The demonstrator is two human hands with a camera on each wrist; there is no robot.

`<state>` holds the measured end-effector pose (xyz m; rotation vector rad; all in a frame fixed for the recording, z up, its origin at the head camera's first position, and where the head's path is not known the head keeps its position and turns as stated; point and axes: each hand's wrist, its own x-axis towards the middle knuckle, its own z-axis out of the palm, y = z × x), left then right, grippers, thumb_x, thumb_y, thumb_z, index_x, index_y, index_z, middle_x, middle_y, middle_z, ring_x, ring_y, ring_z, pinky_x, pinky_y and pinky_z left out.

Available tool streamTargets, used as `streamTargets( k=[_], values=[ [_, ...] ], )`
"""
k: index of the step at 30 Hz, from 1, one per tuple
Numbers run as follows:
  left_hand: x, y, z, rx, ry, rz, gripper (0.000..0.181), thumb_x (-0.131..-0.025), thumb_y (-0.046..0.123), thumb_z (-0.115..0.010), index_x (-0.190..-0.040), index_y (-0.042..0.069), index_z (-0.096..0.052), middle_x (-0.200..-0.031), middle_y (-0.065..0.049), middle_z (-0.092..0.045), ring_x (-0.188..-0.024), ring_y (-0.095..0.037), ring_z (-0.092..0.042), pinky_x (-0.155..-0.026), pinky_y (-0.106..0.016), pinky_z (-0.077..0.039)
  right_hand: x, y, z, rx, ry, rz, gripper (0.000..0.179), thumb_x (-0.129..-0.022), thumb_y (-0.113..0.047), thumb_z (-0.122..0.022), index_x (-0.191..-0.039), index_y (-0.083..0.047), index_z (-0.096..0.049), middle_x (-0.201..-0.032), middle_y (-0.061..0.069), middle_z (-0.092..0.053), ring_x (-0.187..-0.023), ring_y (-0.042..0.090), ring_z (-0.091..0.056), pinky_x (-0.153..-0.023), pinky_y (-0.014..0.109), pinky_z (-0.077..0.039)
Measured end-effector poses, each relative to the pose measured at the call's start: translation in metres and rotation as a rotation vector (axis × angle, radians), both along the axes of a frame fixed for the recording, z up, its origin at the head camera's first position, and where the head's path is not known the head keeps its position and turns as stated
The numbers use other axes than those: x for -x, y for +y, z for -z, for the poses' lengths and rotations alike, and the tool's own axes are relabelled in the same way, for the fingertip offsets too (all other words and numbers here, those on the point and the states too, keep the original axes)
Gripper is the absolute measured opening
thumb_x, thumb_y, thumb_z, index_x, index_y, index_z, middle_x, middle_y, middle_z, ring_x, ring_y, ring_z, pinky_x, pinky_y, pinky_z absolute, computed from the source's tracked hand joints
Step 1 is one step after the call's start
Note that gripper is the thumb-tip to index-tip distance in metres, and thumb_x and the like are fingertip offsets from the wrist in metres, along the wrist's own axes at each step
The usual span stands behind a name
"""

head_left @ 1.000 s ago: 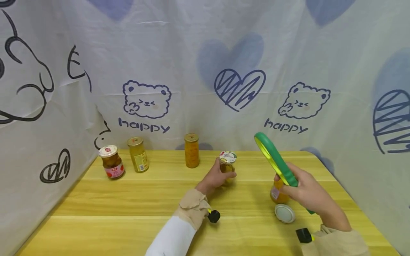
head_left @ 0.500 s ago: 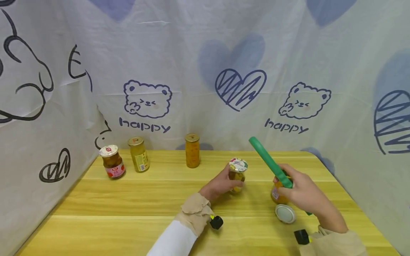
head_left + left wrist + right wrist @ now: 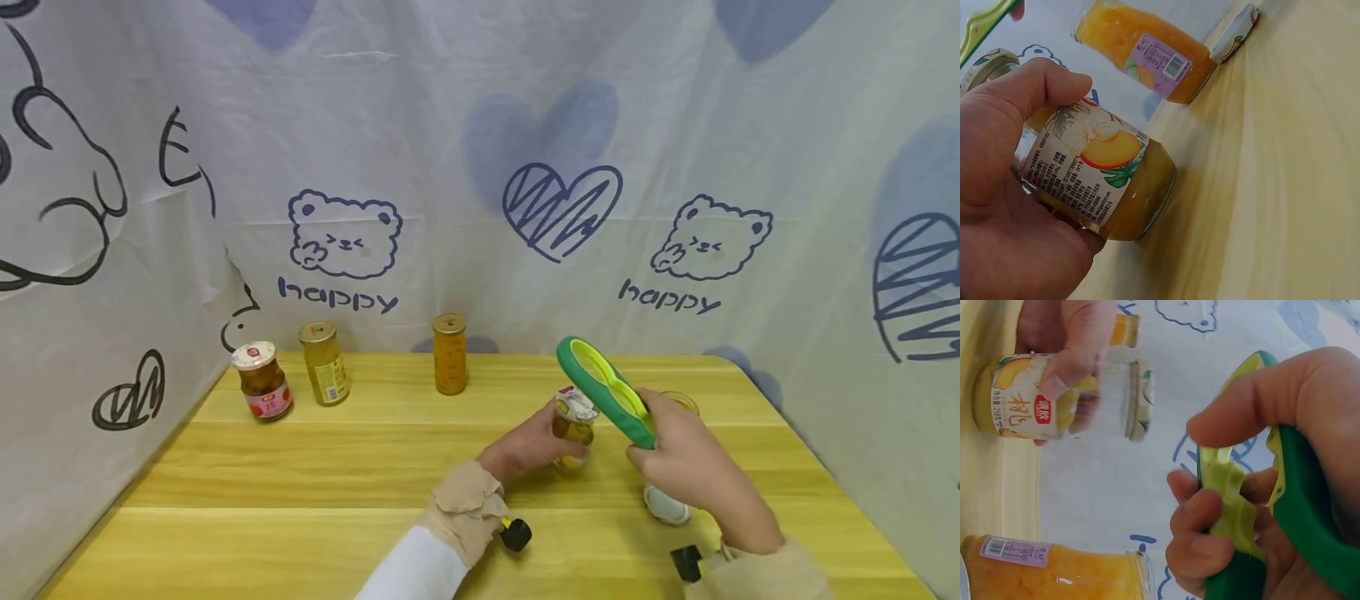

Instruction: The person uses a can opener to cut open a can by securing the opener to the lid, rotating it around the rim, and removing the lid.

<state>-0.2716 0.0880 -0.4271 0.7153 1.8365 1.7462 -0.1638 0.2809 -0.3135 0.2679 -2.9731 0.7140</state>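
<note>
Peach jar (image 3: 576, 430) was clamped in the left hand (image 3: 534, 450), right of the wooden tabletop's (image 3: 300, 483) middle, its patterned lid (image 3: 1142, 400) on; whether its base touched the tabletop could not be told. The right hand (image 3: 686, 458) was wrapped around a green tool (image 3: 609, 407) with lime inner faces, whose looped end hung near that lid but apart from it. To the right stood a lidless, purple-labelled orange jar (image 3: 1141, 47), and a loose lid (image 3: 666, 506) lay just beside it, nearer. Along the far left stood a pink-labelled brown jar (image 3: 264, 385) and a yellow jar (image 3: 326, 368), with a tall amber jar (image 3: 450, 358) farther right.
</note>
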Motion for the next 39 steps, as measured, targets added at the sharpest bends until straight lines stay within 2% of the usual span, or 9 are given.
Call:
streamTargets(
  k=[4, 8, 12, 17, 24, 30, 36, 39],
  values=[
    [-0.003, 0.004, 0.002, -0.006, 0.034, 0.029, 0.062, -0.091, 0.001, -0.071, -0.144, 0.021, -0.047, -0.123, -0.003, -0.063, -0.106, -0.011, -0.057, -0.094, -0.024, -0.048, 0.000, -0.008, 0.005, -0.066, -0.007, 0.029, 0.066, -0.082, -0.012, -0.070, -0.142, 0.006, -0.047, -0.110, 0.015, -0.060, -0.091, 0.026, -0.054, -0.076, 0.042, -0.047],
    [-0.006, 0.007, 0.001, -0.016, 0.047, 0.058, 0.050, -0.089, -0.003, -0.071, -0.133, 0.016, -0.057, -0.111, 0.002, -0.064, -0.098, -0.009, -0.058, -0.087, -0.022, -0.049, 0.001, -0.014, 0.010, -0.155, -0.015, 0.068, 0.072, -0.084, -0.015, -0.068, -0.146, 0.009, -0.042, -0.116, 0.019, -0.058, -0.091, 0.026, -0.053, -0.072, 0.043, -0.048],
    [-0.010, 0.010, -0.001, -0.002, 0.051, 0.078, 0.049, -0.089, -0.004, -0.071, -0.131, 0.016, -0.059, -0.108, 0.004, -0.065, -0.096, -0.007, -0.059, -0.085, -0.020, -0.049, 0.002, -0.016, 0.013, -0.222, -0.021, 0.102, 0.078, -0.085, -0.017, -0.069, -0.150, 0.012, -0.036, -0.123, 0.025, -0.057, -0.091, 0.028, -0.055, -0.071, 0.046, -0.052],
    [-0.013, 0.012, -0.003, 0.014, 0.052, 0.067, 0.049, -0.088, -0.002, -0.071, -0.132, 0.017, -0.061, -0.114, 0.002, -0.066, -0.100, -0.007, -0.057, -0.085, -0.021, -0.048, 0.002, -0.020, 0.017, -0.260, -0.008, 0.112, 0.080, -0.086, -0.018, -0.071, -0.150, 0.014, -0.035, -0.126, 0.028, -0.056, -0.091, 0.029, -0.057, -0.067, 0.046, -0.054],
    [-0.015, 0.017, -0.002, 0.044, 0.064, 0.056, 0.059, -0.087, 0.007, -0.074, -0.141, 0.024, -0.057, -0.140, 0.005, -0.060, -0.119, -0.005, -0.050, -0.095, -0.020, -0.045, 0.002, -0.024, 0.022, -0.275, 0.063, 0.131, 0.083, -0.083, -0.019, -0.071, -0.149, 0.014, -0.035, -0.125, 0.029, -0.053, -0.088, 0.030, -0.060, -0.064, 0.048, -0.055],
    [-0.016, 0.016, 0.000, 0.049, 0.062, 0.040, 0.060, -0.087, 0.009, -0.075, -0.141, 0.028, -0.058, -0.142, 0.010, -0.060, -0.121, -0.002, -0.050, -0.094, -0.020, -0.044, 0.003, -0.029, 0.024, -0.296, 0.053, 0.141, 0.087, -0.083, -0.020, -0.074, -0.151, 0.014, -0.032, -0.130, 0.032, -0.050, -0.092, 0.033, -0.061, -0.064, 0.050, -0.056],
    [-0.017, 0.022, 0.002, 0.023, 0.079, 0.087, 0.062, -0.090, 0.009, -0.073, -0.145, 0.029, -0.054, -0.145, 0.010, -0.058, -0.119, 0.001, -0.052, -0.092, -0.018, -0.046, 0.001, -0.025, 0.024, -0.305, 0.039, 0.163, 0.089, -0.084, -0.023, -0.076, -0.152, 0.013, -0.030, -0.132, 0.034, -0.047, -0.094, 0.037, -0.061, -0.064, 0.053, -0.056],
    [-0.018, 0.019, 0.003, 0.011, 0.073, 0.081, 0.062, -0.090, 0.007, -0.072, -0.146, 0.028, -0.054, -0.146, 0.009, -0.059, -0.117, 0.000, -0.053, -0.091, -0.018, -0.047, 0.002, -0.029, 0.026, -0.319, 0.059, 0.147, 0.089, -0.085, -0.024, -0.076, -0.151, 0.014, -0.030, -0.128, 0.034, -0.050, -0.090, 0.035, -0.061, -0.063, 0.052, -0.057]
  ],
)
